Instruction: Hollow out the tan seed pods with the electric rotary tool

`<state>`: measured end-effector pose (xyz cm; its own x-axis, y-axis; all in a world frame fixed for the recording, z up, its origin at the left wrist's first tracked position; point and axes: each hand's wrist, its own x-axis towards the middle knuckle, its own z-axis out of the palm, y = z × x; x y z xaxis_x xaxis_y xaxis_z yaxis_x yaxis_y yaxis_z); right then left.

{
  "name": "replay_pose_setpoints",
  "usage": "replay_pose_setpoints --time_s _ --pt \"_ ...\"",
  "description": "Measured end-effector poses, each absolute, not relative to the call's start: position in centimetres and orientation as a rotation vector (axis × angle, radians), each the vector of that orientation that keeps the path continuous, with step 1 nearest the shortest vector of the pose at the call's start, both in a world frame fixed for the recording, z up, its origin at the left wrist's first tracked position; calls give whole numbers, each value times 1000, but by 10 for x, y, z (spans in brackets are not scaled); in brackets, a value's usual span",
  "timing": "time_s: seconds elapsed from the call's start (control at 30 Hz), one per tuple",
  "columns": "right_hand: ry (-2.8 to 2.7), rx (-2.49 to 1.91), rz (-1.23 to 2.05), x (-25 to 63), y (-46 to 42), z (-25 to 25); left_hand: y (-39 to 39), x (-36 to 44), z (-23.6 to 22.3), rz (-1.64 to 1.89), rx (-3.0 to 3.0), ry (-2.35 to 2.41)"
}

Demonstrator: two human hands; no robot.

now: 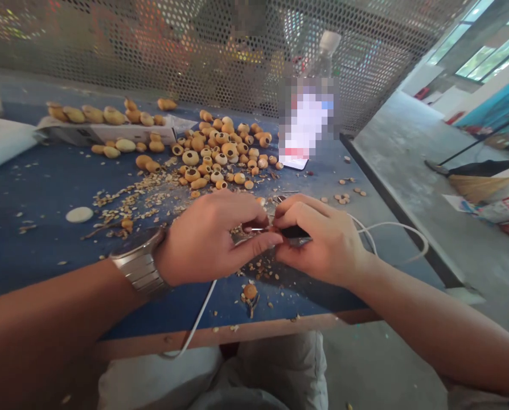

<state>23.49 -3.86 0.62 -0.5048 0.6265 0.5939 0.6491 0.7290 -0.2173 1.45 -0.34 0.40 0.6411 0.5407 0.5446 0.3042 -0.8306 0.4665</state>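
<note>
My left hand, with a metal-banded watch on its wrist, is closed in a pinch over the front part of the table. Its fingertips meet those of my right hand, and what they grip is mostly hidden. A thin shiny piece shows between the left thumb and fingers. My right hand is closed round a slim black object, whose kind I cannot make out. Below the hands lie scattered seeds and a small round gourd slice. A white cable passes under the hands.
Small dried gourds, many cut open, are heaped behind my hands; others line a flat box. A lit phone leans by a clear bottle before a perforated metal screen. A white disc lies left on the blue table.
</note>
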Motion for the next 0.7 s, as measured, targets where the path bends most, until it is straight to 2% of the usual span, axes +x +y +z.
replay_pose_setpoints --time_s 0.13,0.3,0.7 --pt "-2370 -987 -334 234 -42 6 -5 16 5 881 2468 750" --pt "-2443 -983 -488 234 -44 5 -5 17 6 784 2289 815" --pt "-2469 -1011 -346 236 -37 3 -9 17 3 744 2597 783"
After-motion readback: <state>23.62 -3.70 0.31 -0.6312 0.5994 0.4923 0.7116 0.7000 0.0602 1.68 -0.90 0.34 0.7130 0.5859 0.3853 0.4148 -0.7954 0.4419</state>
